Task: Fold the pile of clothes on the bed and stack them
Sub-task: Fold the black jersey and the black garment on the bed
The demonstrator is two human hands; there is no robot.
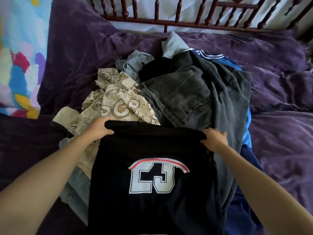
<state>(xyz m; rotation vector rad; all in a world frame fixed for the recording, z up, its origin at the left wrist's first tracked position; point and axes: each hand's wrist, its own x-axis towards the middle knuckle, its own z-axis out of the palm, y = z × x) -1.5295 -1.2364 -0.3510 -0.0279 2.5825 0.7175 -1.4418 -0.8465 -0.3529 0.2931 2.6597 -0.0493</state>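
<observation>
Work is judged barely begun: one black shirt [152, 192] is gripped at its far edge by left hand [100, 128] and right hand [214, 139], apparently mid-fold, over the unsorted pile [186, 92]; no stack is seen.

The lower part of the black shirt [152, 192] is cut off by the bottom edge, and the top of its white number is hidden under a fold. The fingers of the left hand [100, 128] and right hand [214, 139] are partly concealed by the gripped cloth. Most of the light denim garment [135, 63] and the blue garment [235, 65] is buried beneath the dark grey jeans [194, 97], so their kinds cannot be told.
</observation>
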